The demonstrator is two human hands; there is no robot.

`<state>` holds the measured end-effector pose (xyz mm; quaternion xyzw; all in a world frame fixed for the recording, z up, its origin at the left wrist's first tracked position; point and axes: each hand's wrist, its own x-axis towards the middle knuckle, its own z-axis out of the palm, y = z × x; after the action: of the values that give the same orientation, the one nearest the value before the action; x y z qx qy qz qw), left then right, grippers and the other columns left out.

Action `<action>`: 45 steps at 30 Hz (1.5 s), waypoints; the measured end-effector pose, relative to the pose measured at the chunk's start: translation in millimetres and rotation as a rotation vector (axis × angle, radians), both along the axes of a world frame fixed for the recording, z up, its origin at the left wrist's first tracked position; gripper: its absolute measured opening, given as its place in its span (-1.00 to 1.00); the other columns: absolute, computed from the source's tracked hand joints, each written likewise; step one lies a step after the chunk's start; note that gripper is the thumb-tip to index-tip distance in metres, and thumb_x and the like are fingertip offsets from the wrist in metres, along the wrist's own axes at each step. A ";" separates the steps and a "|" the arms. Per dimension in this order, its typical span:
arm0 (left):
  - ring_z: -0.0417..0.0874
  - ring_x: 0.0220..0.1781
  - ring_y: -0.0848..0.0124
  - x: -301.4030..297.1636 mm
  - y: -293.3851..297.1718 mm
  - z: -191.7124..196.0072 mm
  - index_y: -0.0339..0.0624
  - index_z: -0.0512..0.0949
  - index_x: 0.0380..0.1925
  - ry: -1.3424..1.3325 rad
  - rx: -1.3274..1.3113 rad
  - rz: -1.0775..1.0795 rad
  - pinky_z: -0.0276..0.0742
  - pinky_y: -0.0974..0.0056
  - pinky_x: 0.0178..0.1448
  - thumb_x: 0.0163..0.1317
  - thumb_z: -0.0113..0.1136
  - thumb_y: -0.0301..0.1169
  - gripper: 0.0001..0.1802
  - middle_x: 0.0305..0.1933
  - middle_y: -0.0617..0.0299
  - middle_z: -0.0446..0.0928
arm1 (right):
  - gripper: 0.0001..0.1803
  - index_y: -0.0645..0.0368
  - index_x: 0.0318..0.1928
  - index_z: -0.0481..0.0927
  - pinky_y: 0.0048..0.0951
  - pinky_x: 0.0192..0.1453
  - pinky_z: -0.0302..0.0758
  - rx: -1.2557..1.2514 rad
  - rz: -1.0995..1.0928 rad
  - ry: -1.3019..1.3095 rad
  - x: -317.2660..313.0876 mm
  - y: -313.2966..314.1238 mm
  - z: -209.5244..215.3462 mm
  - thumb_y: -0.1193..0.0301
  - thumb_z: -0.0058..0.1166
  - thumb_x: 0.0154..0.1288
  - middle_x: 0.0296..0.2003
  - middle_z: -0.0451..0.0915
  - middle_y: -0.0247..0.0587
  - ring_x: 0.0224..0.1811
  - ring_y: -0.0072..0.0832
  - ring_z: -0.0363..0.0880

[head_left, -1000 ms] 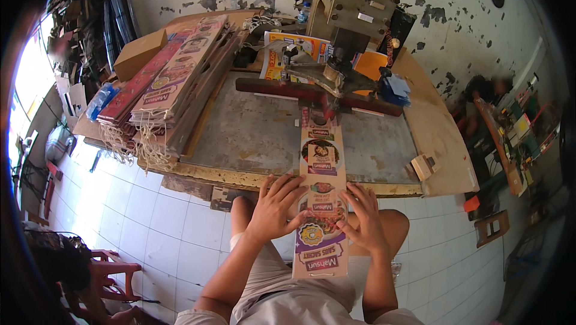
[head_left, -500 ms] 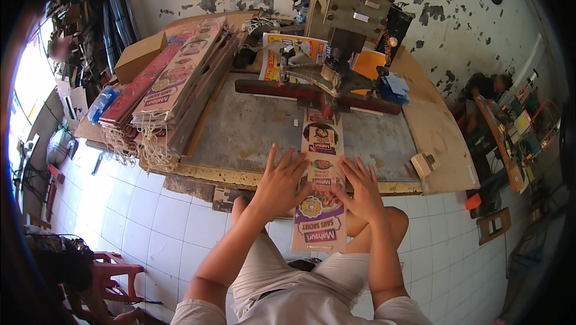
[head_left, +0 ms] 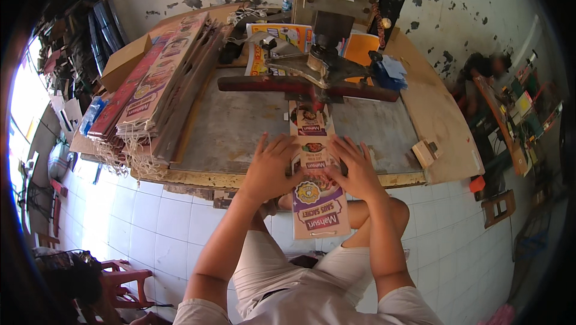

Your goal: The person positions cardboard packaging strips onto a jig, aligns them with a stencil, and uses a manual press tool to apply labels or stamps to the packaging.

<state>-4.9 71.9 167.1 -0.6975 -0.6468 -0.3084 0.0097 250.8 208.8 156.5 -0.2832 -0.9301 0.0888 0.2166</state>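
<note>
A long printed cardboard strip [head_left: 321,211], beige with purple labels and food pictures, lies lengthwise in front of me. Its far end runs beneath the red crossbar [head_left: 264,84] of a heavy metal press; its near end overhangs the table edge above my lap. Along the strip's left edge rests my left hand [head_left: 270,166], fingers stretched forward and thumb at the strip. My right hand [head_left: 355,169] lies opposite on the right edge, fingers extended, thumb reaching over the print. Both hands are open and touch the strip from the sides.
Stacks of similar strips [head_left: 159,76] with string loops stand at the left of the table, beside a brown box [head_left: 126,64]. A small wooden block [head_left: 426,152] sits at the right. The metal tabletop [head_left: 240,127] ends near my knees. Another person [head_left: 486,70] is at the far right.
The strip has slid slightly forward beneath the press. My left hand's fingers have drawn closer together, and both hands stay at its edges. The whole view has shifted a little.
</note>
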 end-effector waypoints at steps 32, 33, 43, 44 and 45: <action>0.48 0.68 -0.03 3.7 3.4 -3.3 -0.24 0.61 0.43 0.046 0.005 0.083 0.22 -0.28 0.75 0.44 0.40 -0.07 -0.32 0.61 -0.01 0.56 | -0.23 0.14 0.60 0.53 0.16 0.81 0.15 -0.002 -0.069 0.028 -6.9 -1.2 2.8 -0.06 0.29 0.61 0.69 0.42 -0.21 0.78 -0.12 0.28; 0.48 0.67 -0.02 3.4 3.8 -4.3 -0.24 0.61 0.43 0.048 0.012 0.079 0.23 -0.29 0.74 0.44 0.40 -0.07 -0.32 0.60 -0.01 0.57 | -0.22 0.14 0.60 0.53 0.16 0.81 0.15 0.001 -0.069 0.027 -6.6 -0.7 2.5 -0.06 0.28 0.61 0.69 0.42 -0.21 0.78 -0.12 0.28; 0.44 0.71 -0.02 4.4 3.2 -3.0 -0.26 0.58 0.47 0.055 -0.015 0.081 0.18 -0.22 0.77 0.44 0.40 -0.11 -0.30 0.66 0.00 0.52 | -0.21 0.14 0.61 0.52 0.14 0.81 0.17 0.005 -0.079 0.014 -6.8 0.1 0.4 -0.07 0.28 0.61 0.70 0.41 -0.21 0.78 -0.15 0.28; 0.44 0.71 -0.02 4.8 3.5 -2.3 -0.26 0.58 0.47 0.054 -0.015 0.080 0.18 -0.22 0.78 0.44 0.39 -0.11 -0.31 0.66 0.00 0.52 | -0.21 0.14 0.61 0.52 0.14 0.81 0.17 0.005 -0.080 0.014 -6.5 0.0 0.7 -0.07 0.28 0.61 0.70 0.41 -0.21 0.78 -0.15 0.28; 0.44 0.71 -0.02 4.8 3.5 -2.1 -0.26 0.59 0.46 0.054 -0.015 0.081 0.18 -0.21 0.78 0.45 0.39 -0.11 -0.31 0.66 0.00 0.52 | -0.21 0.14 0.61 0.53 0.14 0.81 0.17 0.005 -0.081 0.014 -6.6 0.1 0.5 -0.08 0.28 0.61 0.70 0.41 -0.21 0.78 -0.15 0.28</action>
<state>-0.1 75.4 165.1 -0.6790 -0.6762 -0.2838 0.0342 244.2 208.8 157.0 -0.3193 -0.9166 0.0799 0.2271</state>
